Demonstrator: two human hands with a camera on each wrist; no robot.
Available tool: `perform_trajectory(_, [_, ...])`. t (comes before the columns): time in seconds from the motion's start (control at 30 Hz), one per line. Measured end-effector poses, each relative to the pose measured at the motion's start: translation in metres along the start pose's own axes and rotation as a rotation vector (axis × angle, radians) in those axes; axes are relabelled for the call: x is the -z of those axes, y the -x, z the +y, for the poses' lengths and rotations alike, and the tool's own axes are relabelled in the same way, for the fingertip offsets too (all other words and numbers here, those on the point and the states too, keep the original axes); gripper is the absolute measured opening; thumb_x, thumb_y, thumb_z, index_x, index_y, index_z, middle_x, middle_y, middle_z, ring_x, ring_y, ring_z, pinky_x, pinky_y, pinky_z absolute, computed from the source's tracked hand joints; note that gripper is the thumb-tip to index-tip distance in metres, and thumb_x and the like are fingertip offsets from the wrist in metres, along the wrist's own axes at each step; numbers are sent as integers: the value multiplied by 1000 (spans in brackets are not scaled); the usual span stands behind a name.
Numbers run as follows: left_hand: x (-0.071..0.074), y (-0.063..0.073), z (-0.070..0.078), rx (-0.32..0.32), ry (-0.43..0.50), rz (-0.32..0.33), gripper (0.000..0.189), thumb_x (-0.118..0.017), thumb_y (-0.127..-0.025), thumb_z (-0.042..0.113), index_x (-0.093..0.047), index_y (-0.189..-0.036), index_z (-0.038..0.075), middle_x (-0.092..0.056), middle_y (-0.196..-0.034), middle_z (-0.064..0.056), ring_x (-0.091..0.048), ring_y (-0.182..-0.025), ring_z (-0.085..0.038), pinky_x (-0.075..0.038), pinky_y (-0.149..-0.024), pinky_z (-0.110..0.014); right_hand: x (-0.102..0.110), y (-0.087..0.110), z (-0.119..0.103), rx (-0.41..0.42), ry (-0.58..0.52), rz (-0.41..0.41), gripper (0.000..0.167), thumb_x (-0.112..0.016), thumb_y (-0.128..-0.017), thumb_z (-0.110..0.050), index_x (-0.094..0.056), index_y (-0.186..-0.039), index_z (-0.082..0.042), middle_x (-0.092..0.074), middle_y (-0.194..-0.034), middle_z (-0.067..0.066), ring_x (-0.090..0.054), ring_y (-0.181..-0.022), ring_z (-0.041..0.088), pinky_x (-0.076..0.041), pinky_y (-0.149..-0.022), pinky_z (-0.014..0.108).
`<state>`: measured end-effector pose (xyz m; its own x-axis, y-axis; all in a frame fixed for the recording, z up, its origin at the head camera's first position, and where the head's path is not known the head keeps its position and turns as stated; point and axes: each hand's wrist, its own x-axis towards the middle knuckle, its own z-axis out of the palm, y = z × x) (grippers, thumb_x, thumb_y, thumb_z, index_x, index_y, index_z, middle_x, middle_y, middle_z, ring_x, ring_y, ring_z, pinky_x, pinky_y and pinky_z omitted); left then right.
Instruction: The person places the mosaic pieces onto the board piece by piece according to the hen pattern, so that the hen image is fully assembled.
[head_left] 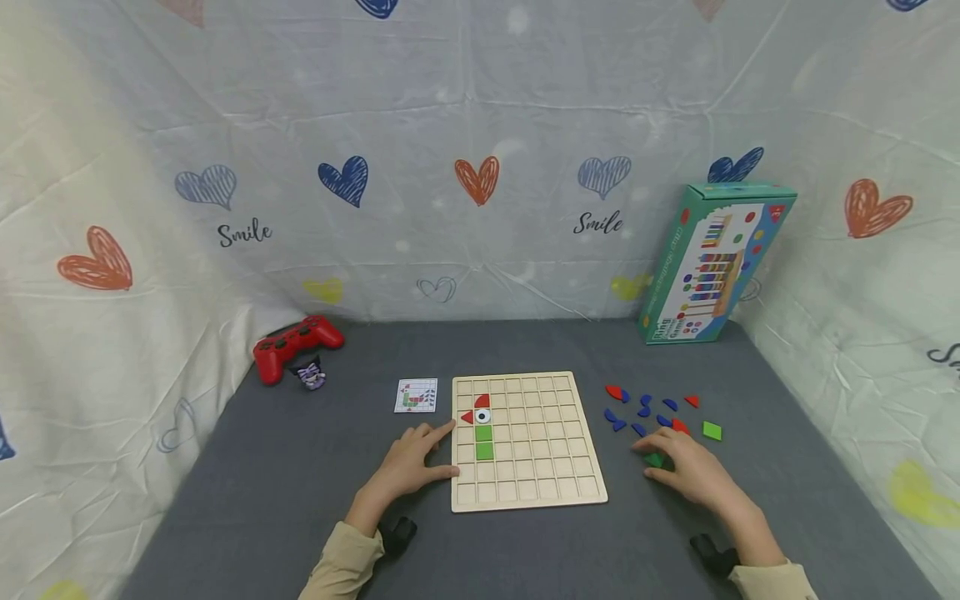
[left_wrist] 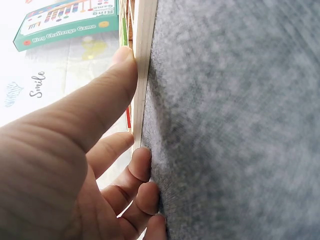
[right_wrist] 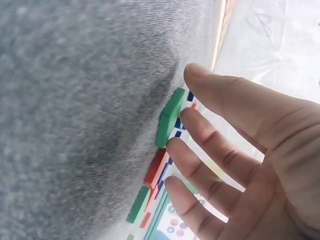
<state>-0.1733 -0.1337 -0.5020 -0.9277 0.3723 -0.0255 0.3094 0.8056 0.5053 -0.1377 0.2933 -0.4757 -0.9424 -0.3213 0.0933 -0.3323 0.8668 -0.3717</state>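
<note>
A wooden grid board (head_left: 540,442) lies on the grey table. Along its top-left squares sit a red quarter-round piece (head_left: 482,401), a red triangle (head_left: 467,417), a white tile with a ringed dark dot (head_left: 483,416) and two green squares (head_left: 484,451). My left hand (head_left: 408,462) rests at the board's left edge, thumb and forefinger spread apart and touching the rim. Right of the board, my right hand (head_left: 692,468) hovers with parted fingers over a green piece (right_wrist: 170,117). Nothing is held between those fingers; the hand partly covers the piece in the head view.
Around the right hand lie several blue pieces (head_left: 638,429), red pieces (head_left: 692,401) and a green one (head_left: 712,431). A pattern card (head_left: 416,396) lies behind the left hand. Farther back are a red game controller (head_left: 296,344), a small figure (head_left: 311,373) and a game box (head_left: 712,267).
</note>
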Motion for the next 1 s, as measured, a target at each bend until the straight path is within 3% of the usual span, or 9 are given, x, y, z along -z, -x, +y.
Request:
perform_trajectory(0.2, [-1, -1, -1, 3, -2, -1, 77, -72, -74, 49, -45, -139, 18, -41, -82, 2, -30, -69, -13, -26, -62, -29, -1, 3, 3, -2, -5, -6, 32, -77, -72, -11, -68, -102, -14, -61, -101, 1, -57, -93, 25, -46, -75, 44])
perform_trajectory(0.5, [-1, -1, 0, 4, 1, -3, 78, -73, -74, 48, -45, -139, 17, -41, -83, 1, -30, -70, -14, -26, -62, -29, 0, 4, 7, -24, -109, -54, 34, -74, -73, -2, -66, -105, -11, -57, -99, 0, -51, -75, 8, -44, -65, 26])
perform_trajectory(0.63, [-1, -1, 0, 7, -2, 0, 77, -73, -74, 48, -45, -139, 17, -42, -83, 1, -31, -70, -14, -26, -62, -29, 1, 5, 8, 0, -165, -73, 33, -73, -74, 0, -67, -105, -9, -56, -97, 4, -46, -71, 5, -42, -63, 24])
perform_trajectory(1.0, [0, -1, 2, 22, -4, -6, 77, -73, -74, 48, -45, -139, 18, -42, -83, 1, -31, -70, -14, -26, -62, -30, 4, 5, 10, 62, -245, -137, 33, -67, -75, 8, -65, -107, 1, -52, -99, 9, -49, -72, 6, -44, -60, 22])
